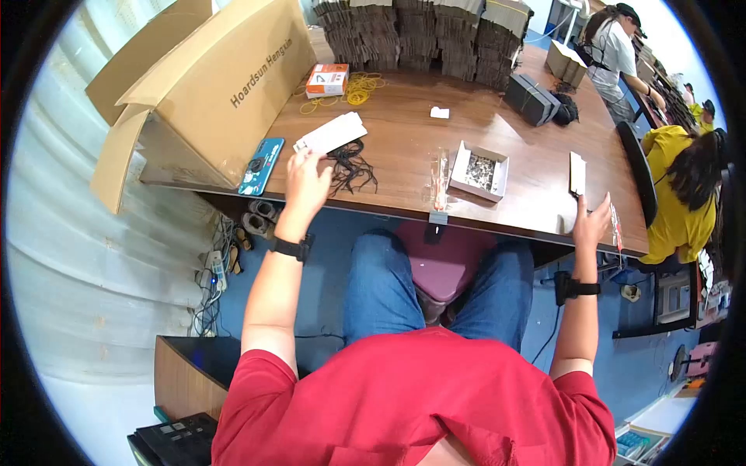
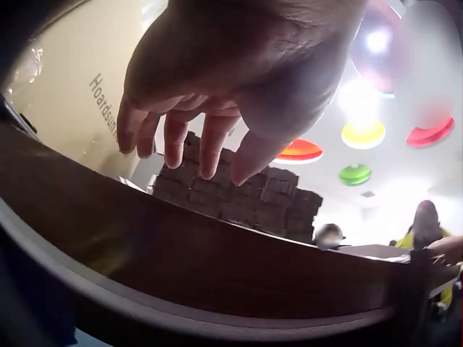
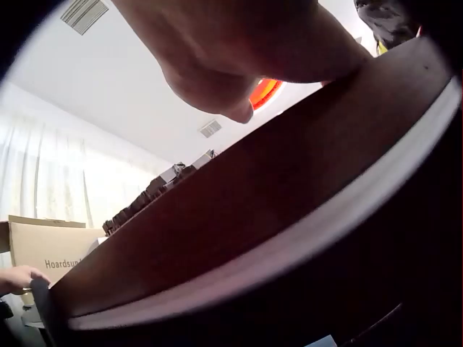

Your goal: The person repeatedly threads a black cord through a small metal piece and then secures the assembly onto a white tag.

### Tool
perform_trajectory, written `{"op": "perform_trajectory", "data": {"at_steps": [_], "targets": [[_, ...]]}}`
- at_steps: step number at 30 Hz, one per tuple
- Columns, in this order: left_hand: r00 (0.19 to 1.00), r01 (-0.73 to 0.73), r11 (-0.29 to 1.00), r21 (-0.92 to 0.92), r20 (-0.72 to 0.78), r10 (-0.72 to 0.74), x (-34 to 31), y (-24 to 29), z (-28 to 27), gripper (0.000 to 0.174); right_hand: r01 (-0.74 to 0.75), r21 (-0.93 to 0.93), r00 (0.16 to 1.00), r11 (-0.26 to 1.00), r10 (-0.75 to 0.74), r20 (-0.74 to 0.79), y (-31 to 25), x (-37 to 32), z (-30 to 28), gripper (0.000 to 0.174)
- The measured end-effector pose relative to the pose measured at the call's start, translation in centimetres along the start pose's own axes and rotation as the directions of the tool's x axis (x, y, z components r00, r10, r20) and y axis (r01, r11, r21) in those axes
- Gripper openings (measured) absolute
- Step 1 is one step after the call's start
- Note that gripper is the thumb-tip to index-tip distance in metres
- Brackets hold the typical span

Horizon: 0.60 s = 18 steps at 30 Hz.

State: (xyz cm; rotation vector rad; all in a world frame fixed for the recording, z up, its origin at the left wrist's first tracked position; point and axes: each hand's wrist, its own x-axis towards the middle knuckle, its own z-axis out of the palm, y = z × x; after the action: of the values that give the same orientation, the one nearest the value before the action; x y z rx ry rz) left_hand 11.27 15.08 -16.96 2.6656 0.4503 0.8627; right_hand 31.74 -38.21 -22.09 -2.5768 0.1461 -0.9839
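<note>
Box of small parts (image 1: 475,189) near front edge of table (image 1: 536,182), presumably for reach; left hand (image 1: 306,190) loose, grasping nothing, by white cards (image 1: 334,133); right hand (image 1: 591,224) unclenched, near front right corner.

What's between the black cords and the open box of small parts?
In the head view, clear plastic packaging lies between the black cords and the open box.

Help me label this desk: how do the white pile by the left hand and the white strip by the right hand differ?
The white pile looks larger and wider; the white strip looks smaller and narrower.
The white pile slants across the table; the white strip runs nearly front to back.
Black strings lie beside the white pile; none lie by the white strip.
Both are white and lie on the table.
</note>
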Motion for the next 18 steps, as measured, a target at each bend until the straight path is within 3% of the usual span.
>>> {"op": "perform_trajectory", "data": {"at_steps": [1, 3, 5, 6, 9, 13, 16, 17, 18], "targets": [[0.999, -0.044, 0.997, 0.056, -0.017, 0.045, 0.8, -1.4, 0.5, 0.037, 0.092, 0.077, 0.989, 0.993, -0.082, -0.124, -0.8, -1.0, -0.2, 0.071], [0.997, -0.054, 0.990, 0.132, 0.058, 0.047, 2.5, -3.4, 1.4, 0.043, 0.130, 0.130, 0.970, 0.983, -0.099, -0.220, -2.3, -2.4, -1.6, 0.067], [0.988, -0.090, 0.968, 0.235, 0.144, 0.057, 3.9, -3.7, 1.7, 0.047, 0.173, 0.025, 0.955, 0.985, -0.161, -0.250, -2.6, -2.8, -1.5, 0.061], [0.985, -0.164, 0.922, 0.352, 0.116, 0.131, 4.2, -3.4, 1.8, 0.042, 0.156, -0.003, 0.953, 0.988, -0.151, -0.261, -2.8, -3.0, -1.8, 0.060], [0.968, -0.081, 0.941, 0.330, 0.249, -0.004, 5.5, -2.5, 1.3, 0.030, 0.158, -0.019, 0.950, 0.987, -0.157, -0.271, -3.5, -3.0, -1.5, 0.056], [0.982, -0.175, 0.930, 0.323, 0.121, 0.143, 5.5, -3.2, 1.3, 0.008, 0.160, -0.046, 0.950, 0.986, -0.167, -0.264, -3.0, -3.0, -1.8, 0.053], [0.977, -0.214, 0.888, 0.407, 0.086, 0.196, 5.1, -3.0, 2.1, 0.012, 0.172, -0.049, 0.950, 0.984, -0.179, -0.256, -2.9, -3.0, -2.0, 0.052], [0.976, -0.219, 0.879, 0.424, 0.104, 0.193, 5.0, -3.4, 2.3, 0.028, 0.182, -0.040, 0.949, 0.982, -0.186, -0.253, -2.8, -3.0, -1.8, 0.051], [0.972, -0.235, 0.857, 0.459, 0.115, 0.204, 4.8, -3.1, 2.0, 0.029, 0.185, -0.020, 0.951, 0.983, -0.184, -0.247, -2.7, -3.0, -1.9, 0.051]]}}
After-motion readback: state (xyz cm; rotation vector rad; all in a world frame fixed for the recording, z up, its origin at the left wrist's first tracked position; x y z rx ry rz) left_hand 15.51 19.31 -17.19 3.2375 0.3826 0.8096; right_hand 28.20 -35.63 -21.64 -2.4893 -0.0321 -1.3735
